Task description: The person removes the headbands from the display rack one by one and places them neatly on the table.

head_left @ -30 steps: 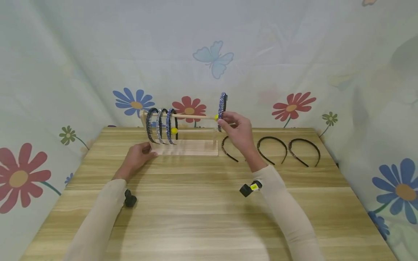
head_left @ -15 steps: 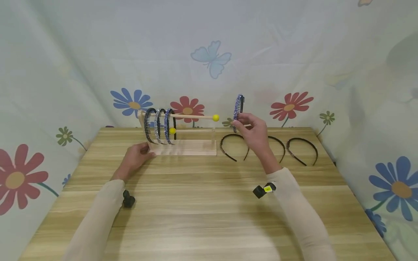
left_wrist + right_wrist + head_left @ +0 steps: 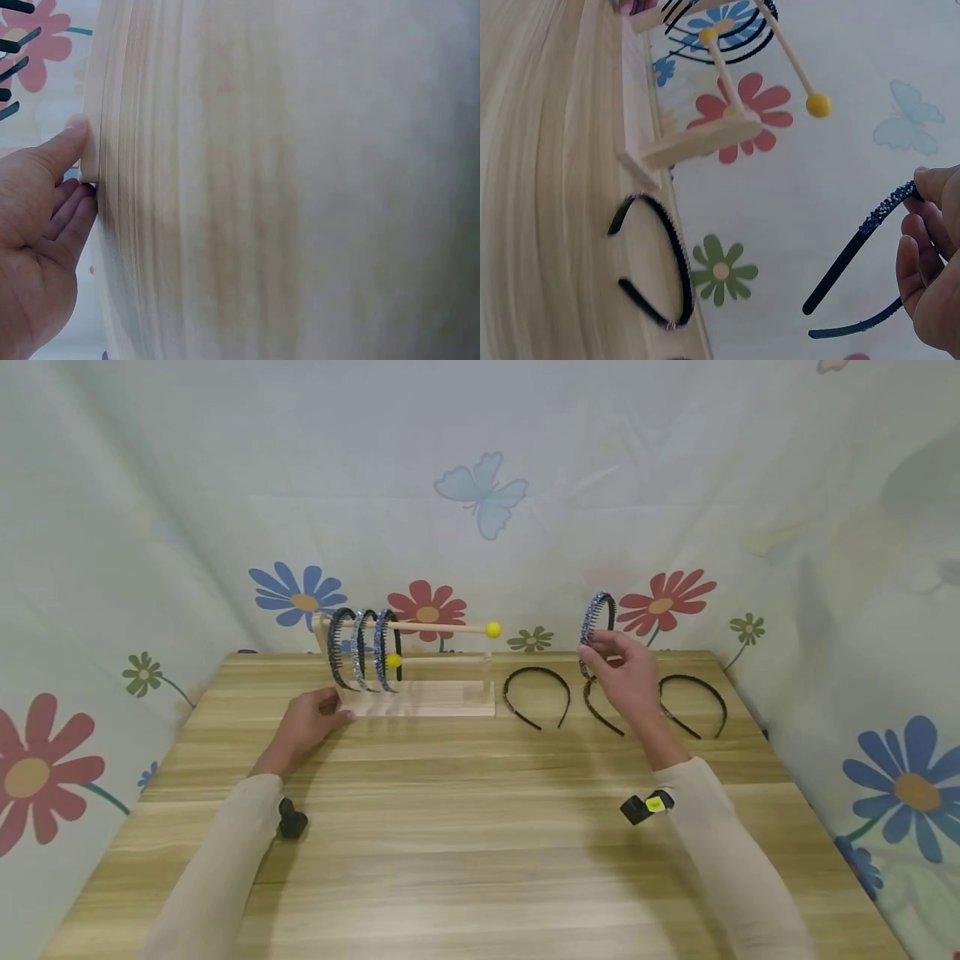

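My right hand (image 3: 632, 681) pinches a blue rhinestone headband (image 3: 587, 623) with comb teeth between thumb and fingers, up in the air over the table's back right. In the right wrist view the held headband (image 3: 889, 208) has its two black ends pointing away from the hand. My left hand (image 3: 303, 731) grips the left end of the wooden headband stand (image 3: 442, 700); in the left wrist view the thumb lies along the base (image 3: 91, 154) with the fingers at its end. Toward the left of the stand's upper rod, a black, a silver and a blue headband (image 3: 381, 647) hang side by side.
To the right of the stand, a thin black headband (image 3: 537, 669) lies on the table (image 3: 465, 827), with two more beside it, one partly behind my right hand. Yellow balls cap the stand's rods, including the upper rod's tip (image 3: 492, 630). A flowered curtain backs the table.
My right hand has carried the blue headband rightward, off the yellow tip of the upper rod and away from the stand. My left hand has stayed at the stand's left end.
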`<state>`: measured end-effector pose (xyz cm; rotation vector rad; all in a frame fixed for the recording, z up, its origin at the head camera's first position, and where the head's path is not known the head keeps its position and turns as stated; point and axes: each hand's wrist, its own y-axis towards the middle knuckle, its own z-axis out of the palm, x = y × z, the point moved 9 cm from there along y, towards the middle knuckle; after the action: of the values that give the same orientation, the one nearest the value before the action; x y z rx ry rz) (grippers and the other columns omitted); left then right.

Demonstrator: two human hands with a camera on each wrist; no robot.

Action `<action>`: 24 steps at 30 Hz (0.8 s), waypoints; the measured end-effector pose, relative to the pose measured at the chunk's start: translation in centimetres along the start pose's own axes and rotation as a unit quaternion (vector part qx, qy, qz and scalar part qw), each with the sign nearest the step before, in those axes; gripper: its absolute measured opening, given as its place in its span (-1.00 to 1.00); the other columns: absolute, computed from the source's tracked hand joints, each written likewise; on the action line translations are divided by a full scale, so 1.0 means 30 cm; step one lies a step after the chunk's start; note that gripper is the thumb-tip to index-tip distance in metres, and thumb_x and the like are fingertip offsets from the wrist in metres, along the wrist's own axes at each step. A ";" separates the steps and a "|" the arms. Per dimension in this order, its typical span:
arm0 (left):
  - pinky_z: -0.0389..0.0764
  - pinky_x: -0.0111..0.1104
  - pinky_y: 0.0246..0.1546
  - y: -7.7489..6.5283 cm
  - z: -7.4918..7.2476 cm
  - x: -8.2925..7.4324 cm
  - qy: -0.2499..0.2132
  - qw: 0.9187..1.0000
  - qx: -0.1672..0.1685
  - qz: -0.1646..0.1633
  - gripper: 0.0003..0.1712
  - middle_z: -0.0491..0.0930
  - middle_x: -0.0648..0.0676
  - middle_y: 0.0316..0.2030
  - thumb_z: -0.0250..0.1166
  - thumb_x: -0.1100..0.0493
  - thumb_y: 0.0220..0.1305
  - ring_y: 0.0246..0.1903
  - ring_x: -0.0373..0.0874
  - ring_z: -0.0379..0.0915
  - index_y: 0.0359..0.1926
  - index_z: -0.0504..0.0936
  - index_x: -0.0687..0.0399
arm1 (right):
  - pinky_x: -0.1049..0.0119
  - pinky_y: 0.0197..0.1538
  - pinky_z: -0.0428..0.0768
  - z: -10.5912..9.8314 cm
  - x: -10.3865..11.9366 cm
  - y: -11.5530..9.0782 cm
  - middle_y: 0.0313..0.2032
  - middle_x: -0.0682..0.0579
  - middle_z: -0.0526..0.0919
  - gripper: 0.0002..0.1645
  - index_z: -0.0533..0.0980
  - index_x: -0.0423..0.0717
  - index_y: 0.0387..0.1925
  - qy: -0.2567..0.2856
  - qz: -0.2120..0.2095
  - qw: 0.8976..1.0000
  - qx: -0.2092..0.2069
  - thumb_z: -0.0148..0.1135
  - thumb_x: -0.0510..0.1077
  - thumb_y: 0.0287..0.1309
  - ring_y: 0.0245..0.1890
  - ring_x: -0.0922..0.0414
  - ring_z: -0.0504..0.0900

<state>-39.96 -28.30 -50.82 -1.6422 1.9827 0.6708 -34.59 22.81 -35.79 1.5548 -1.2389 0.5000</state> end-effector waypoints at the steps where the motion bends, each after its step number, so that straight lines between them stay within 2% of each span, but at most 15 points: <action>1: 0.43 0.11 0.35 0.000 -0.001 0.003 0.000 1.000 0.000 -0.001 -0.28 0.48 0.38 0.30 0.37 0.05 0.40 0.29 0.29 0.44 0.40 0.39 0.39 | 0.53 -0.09 0.58 -0.011 -0.009 -0.005 -0.10 -0.18 0.75 -0.56 0.65 -0.20 0.09 -0.007 0.001 1.000 -0.001 0.37 0.01 0.34 -0.19 0.38 0.60; 7: 0.44 0.11 0.35 0.004 0.005 0.015 -0.005 1.000 0.004 -0.006 -0.26 0.47 0.39 0.31 0.37 0.03 0.41 0.30 0.29 0.43 0.41 0.38 0.39 | 0.55 -0.11 0.55 -0.079 -0.061 -0.035 -0.12 -0.16 0.76 -0.58 0.66 -0.17 0.08 -0.034 -0.001 0.999 -0.012 0.35 0.02 0.35 -0.21 0.42 0.58; 14: 0.45 0.10 0.34 0.008 0.010 0.018 -0.007 1.000 0.003 -0.009 -0.25 0.48 0.37 0.30 0.38 0.00 0.39 0.29 0.28 0.45 0.41 0.39 0.38 | 0.59 -0.20 0.52 -0.159 -0.114 -0.067 -0.21 -0.09 0.76 -0.61 0.68 -0.17 0.01 -0.066 0.005 0.997 -0.031 0.38 0.02 0.33 -0.29 0.38 0.58; 19: 0.44 0.10 0.34 0.006 0.006 0.013 -0.007 1.000 0.003 -0.010 -0.25 0.47 0.39 0.31 0.37 0.00 0.40 0.29 0.29 0.44 0.40 0.39 0.39 | 0.65 -0.24 0.53 -0.212 -0.168 -0.091 -0.24 -0.06 0.78 -0.61 0.69 -0.19 -0.01 -0.085 0.018 0.995 -0.046 0.41 0.02 0.30 -0.32 0.45 0.59; 24: 0.43 0.11 0.35 0.001 0.003 0.009 -0.003 1.000 0.006 -0.006 -0.26 0.46 0.39 0.31 0.36 0.02 0.41 0.30 0.30 0.43 0.41 0.38 0.39 | 0.66 -0.29 0.53 -0.265 -0.228 -0.124 -0.31 0.19 0.73 -0.57 0.69 -0.16 -0.03 -0.112 0.058 0.991 -0.049 0.42 0.08 0.27 -0.33 0.45 0.58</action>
<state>-40.03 -28.44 -51.05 -1.6431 1.9663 0.6582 -31.78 32.71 -40.05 1.4923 -1.5084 0.3400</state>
